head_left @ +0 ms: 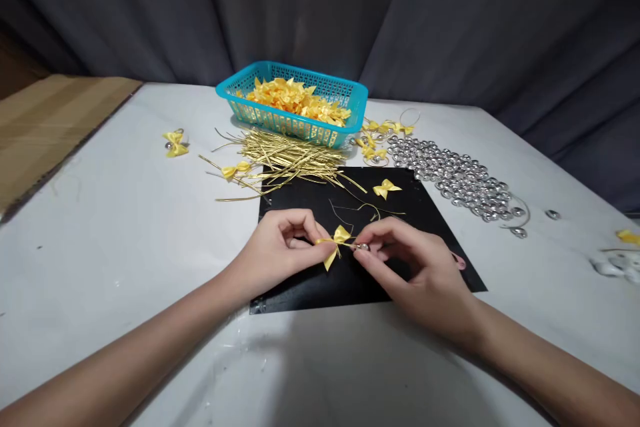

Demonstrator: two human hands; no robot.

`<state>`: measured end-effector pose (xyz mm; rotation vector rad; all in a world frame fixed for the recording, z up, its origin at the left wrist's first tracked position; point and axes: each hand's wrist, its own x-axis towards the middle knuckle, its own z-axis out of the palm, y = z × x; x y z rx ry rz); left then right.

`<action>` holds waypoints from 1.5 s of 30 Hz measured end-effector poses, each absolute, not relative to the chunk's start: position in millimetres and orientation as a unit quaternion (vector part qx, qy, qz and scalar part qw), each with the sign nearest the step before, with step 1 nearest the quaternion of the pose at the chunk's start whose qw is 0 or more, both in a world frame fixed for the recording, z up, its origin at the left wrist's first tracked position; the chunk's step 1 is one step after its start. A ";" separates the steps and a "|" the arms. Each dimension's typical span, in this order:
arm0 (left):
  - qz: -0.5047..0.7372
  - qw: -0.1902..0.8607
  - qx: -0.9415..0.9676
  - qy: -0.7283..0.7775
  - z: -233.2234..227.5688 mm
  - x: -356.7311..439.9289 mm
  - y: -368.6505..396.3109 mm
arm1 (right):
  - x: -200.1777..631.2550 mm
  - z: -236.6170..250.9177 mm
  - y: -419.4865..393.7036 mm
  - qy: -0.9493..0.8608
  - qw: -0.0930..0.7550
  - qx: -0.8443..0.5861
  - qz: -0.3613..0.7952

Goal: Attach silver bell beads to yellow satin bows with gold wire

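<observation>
Between thumb and forefinger, my left hand (287,243) pinches a yellow ribbon bow (341,236) with a gold tie round its middle. My right hand (417,263) grips a small silver bell (363,247) at its fingertips, just right of the bow. A thin gold strand runs from the bow toward the bell. Both hands are over a black mat (310,287). Farther back on the mat lie another yellow bow (387,188) and a curved gold wire (373,209). Something pink (459,261) shows partly behind my right hand.
A blue basket (357,110) of yellow bows stands at the back. Before it lies a heap of gold ties (293,153). Many silver bells (455,177) spread to the right. Bows with bells (176,143) lie left and beside the basket. Cardboard (55,127) is at far left.
</observation>
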<state>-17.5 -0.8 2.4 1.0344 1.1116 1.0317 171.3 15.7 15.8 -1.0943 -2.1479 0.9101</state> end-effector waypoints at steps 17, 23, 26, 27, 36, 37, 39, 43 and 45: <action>0.446 0.652 0.454 0.411 0.4 -20.1 1.0 | 169.3 17.4 29.2 -0.518 0.117 -0.450 0.718; 0.440 0.649 0.456 0.421 -2.7 -19.6 -0.7 | 159.5 20.7 30.2 -0.499 0.190 -0.467 0.704; 0.433 0.646 0.462 0.426 -2.4 -19.2 -1.2 | 158.4 21.5 31.8 -0.513 0.219 -0.457 0.693; 0.432 0.645 0.463 0.428 -2.1 -19.2 -1.4 | 158.7 21.2 32.2 -0.514 0.214 -0.450 0.698; 0.429 0.639 0.468 0.435 -0.4 -19.6 -2.7 | 169.6 26.4 36.3 -0.492 0.310 -0.396 0.711; 0.425 0.641 0.468 0.436 -0.3 -19.5 -2.7 | 171.3 29.2 37.8 -0.485 0.325 -0.386 0.714; 0.417 0.643 0.466 0.442 0.0 -19.1 -2.2 | 175.6 35.4 42.1 -0.469 0.363 -0.376 0.711; 0.401 0.645 0.464 0.456 0.1 -18.2 -0.6 | 190.1 48.4 57.2 -0.443 0.455 -0.403 0.659; 0.396 0.645 0.465 0.460 -0.1 -18.2 -0.3 | 200.0 54.5 67.7 -0.434 0.498 -0.429 0.617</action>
